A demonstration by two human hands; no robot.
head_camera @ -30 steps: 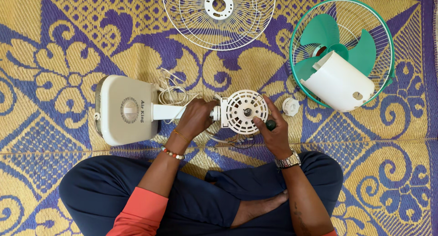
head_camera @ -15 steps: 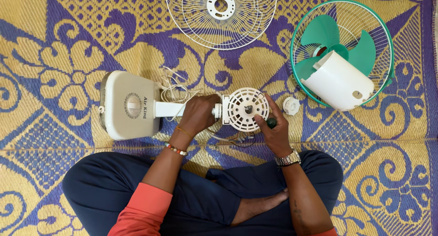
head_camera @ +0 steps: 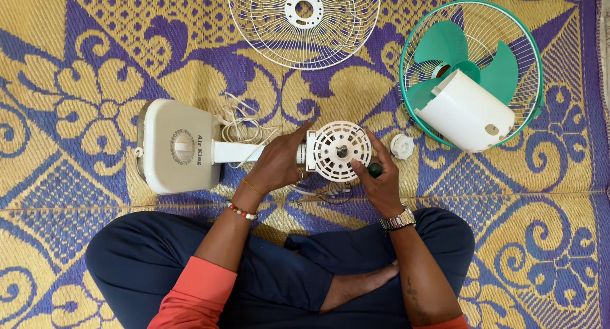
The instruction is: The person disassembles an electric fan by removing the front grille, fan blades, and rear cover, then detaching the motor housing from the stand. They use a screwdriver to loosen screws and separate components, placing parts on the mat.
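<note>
A white table fan lies on its side on the mat, its square base (head_camera: 179, 146) to the left and its round slotted motor housing (head_camera: 338, 151) to the right. My left hand (head_camera: 277, 162) wraps around the fan's neck just left of the housing. My right hand (head_camera: 379, 176) grips a screwdriver with a dark green handle (head_camera: 375, 170), thumb and fingers resting against the housing's right edge. The tool's tip is hidden behind the fingers.
A white wire grille (head_camera: 304, 19) lies at the top. At the right sits a green-rimmed grille (head_camera: 535, 68) holding a green blade (head_camera: 502, 71) and a white motor cover (head_camera: 467, 111). A small white cap (head_camera: 402, 146) and a loose cord (head_camera: 244, 127) lie beside the fan.
My left hand has slid slightly along the neck and its fingers have spread toward the housing. The fan and my right hand have barely shifted.
</note>
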